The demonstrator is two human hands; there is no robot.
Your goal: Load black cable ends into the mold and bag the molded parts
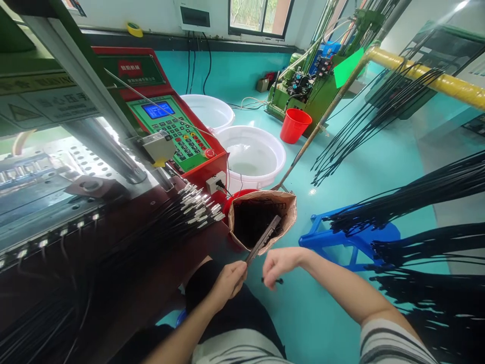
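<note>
My left hand (229,283) is closed around one end of a narrow dark metal bar (263,238). The bar slants up and away, its far end over the opening of a brown paper bag (291,210). Just right of the bar, my right hand (282,264) is bent at the wrist with its fingers curled down. A small black piece (279,281) sticks out at those fingers; its kind is too small to make out. The bag's inside is dark, with black bits along its far side.
At left stands a green press machine (117,116) with a red control box (222,162). Black cables with metal ends (200,207) lie on its table. White tubs (280,156), a red bucket (295,126) and a blue stool (322,242) stand around. More black cables (417,192) hang at right.
</note>
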